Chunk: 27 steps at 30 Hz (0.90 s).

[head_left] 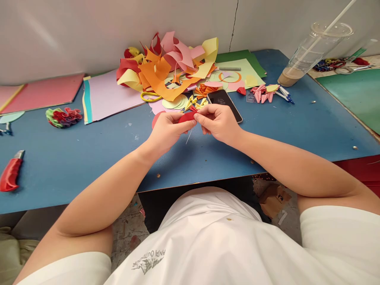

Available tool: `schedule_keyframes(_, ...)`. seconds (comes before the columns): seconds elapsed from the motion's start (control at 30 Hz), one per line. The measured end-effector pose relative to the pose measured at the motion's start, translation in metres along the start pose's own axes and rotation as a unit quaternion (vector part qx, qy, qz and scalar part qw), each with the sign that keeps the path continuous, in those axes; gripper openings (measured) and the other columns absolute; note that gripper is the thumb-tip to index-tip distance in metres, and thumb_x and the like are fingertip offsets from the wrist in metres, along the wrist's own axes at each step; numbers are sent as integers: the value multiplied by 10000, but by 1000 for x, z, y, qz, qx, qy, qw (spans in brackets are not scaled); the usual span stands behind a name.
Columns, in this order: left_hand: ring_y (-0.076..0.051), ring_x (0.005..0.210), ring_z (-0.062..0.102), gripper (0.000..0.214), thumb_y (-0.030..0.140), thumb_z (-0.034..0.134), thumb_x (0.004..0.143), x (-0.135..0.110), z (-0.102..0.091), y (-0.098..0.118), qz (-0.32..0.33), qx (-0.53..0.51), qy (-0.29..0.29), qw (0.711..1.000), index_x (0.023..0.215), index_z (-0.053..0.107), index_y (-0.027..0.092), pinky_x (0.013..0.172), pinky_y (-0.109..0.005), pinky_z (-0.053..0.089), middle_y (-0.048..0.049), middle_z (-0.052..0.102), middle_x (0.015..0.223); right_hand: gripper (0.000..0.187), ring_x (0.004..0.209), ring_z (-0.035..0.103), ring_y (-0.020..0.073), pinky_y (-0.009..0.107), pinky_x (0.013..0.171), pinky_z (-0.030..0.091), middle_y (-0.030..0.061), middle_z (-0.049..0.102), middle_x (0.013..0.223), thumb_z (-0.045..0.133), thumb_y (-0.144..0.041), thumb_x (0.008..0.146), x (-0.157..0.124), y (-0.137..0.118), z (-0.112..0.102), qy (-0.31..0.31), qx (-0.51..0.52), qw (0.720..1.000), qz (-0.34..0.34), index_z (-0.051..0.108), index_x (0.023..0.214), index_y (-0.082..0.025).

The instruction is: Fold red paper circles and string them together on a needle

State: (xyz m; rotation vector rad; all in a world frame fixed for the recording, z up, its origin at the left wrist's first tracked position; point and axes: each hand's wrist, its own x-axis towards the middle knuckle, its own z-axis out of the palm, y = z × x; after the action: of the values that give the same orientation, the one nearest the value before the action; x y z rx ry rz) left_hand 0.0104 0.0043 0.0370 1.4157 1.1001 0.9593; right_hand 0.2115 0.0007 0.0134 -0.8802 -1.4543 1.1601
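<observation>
Over the blue table I hold a folded red paper piece [187, 117] between both hands. My left hand [168, 128] pinches its left side with thumb and fingers. At its right end, the fingers of my right hand [218, 120] are closed on the same paper. A thin pale line, like a needle or thread [189, 137], slants down below the paper. Just beyond my fingers lie small folded yellow paper pieces [190, 102] and round pale-green paper discs [175, 103]. A black phone [227, 101] lies behind my right hand, partly covered by it.
Paper scraps [166, 75] are heaped against the wall, with yellow-handled scissors [151, 96] at their edge. A tilted-looking plastic cup with straw [308, 55] stands right. Pink folded pieces [263, 94] and pens [285, 95] lie nearby. A red utility knife [11, 172] is far left.
</observation>
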Motion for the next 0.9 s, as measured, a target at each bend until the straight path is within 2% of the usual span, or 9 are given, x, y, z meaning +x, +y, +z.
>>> schedule_keyframes(0.2, -123, 709, 483, 336, 354, 971, 632, -2, 1, 3, -1, -21, 1, 1000, 622, 671, 204, 667, -313, 351, 15, 544, 689, 507, 525, 572, 138, 319, 542, 472, -36, 642, 601, 1061, -638, 827, -2, -6, 2, 13, -1, 1000, -5, 753, 808, -235)
schedule_keyframes(0.37, -125, 699, 443, 318, 327, 987, 646, -4, 0, 3, 6, -29, 5, 1000, 650, 690, 212, 664, -330, 315, 17, 532, 684, 347, 546, 561, 129, 312, 539, 470, -21, 696, 684, 989, -504, 859, -5, -10, 4, 6, 7, 1000, -20, 765, 827, -241)
schedule_keyframes(0.5, -121, 679, 421, 318, 344, 1000, 650, -6, 1, 5, 7, -24, 10, 1000, 674, 714, 209, 655, -344, 282, 27, 522, 674, 247, 517, 554, 127, 299, 515, 445, -35, 668, 617, 914, -438, 891, -6, -7, 4, -1, 22, 999, -24, 769, 855, -242)
schedule_keyframes(0.6, -121, 686, 439, 311, 346, 998, 648, -6, 2, 6, 16, -21, 16, 1000, 675, 724, 202, 664, -343, 300, 21, 547, 681, 325, 491, 561, 129, 292, 487, 430, -41, 656, 572, 958, -505, 906, -5, -6, 4, -6, 33, 999, -14, 781, 870, -235)
schedule_keyframes(0.73, -126, 680, 455, 312, 360, 980, 657, -6, 3, 8, 23, -21, 13, 999, 642, 708, 208, 656, -334, 324, 17, 553, 651, 504, 477, 570, 122, 285, 448, 436, -37, 661, 586, 1072, -636, 822, -4, -7, 5, -4, 55, 998, -7, 789, 849, -219)
schedule_keyframes(0.9, -128, 679, 466, 309, 381, 990, 694, -6, 2, 6, 35, -15, 0, 999, 672, 736, 205, 659, -333, 327, 12, 568, 657, 549, 465, 560, 120, 281, 439, 455, -43, 644, 561, 1106, -660, 792, -3, -8, 5, 13, 57, 998, -2, 784, 832, -218)
